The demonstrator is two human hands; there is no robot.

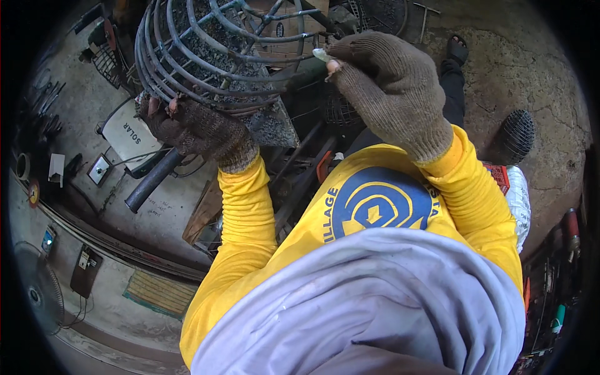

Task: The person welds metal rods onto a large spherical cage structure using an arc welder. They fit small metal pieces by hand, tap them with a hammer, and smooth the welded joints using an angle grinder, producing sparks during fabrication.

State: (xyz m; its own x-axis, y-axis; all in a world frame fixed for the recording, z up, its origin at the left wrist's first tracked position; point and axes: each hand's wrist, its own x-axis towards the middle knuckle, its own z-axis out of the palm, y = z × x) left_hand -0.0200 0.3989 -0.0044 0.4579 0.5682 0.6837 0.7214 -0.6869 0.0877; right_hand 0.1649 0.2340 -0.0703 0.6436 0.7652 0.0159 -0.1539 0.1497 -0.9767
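A round cage of bent grey metal rods [206,56] fills the upper left. My left hand [187,128], in a worn brown knit glove, grips the cage's lower rim. My right hand [381,84], also gloved, is raised at the cage's right side, its fingertips pinched on a small whitish piece [322,55] that touches one of the rods. Both arms wear yellow sleeves. A pale cloth over my chest hides the lower middle of the view.
A dark metal pipe [153,181] and a speckled stone slab [272,125] lie under the cage. A white box [128,134] sits at left, a fan [37,287] at lower left. A small black wire basket [515,134] stands on the cracked concrete floor at right. Hand tools hang at far right.
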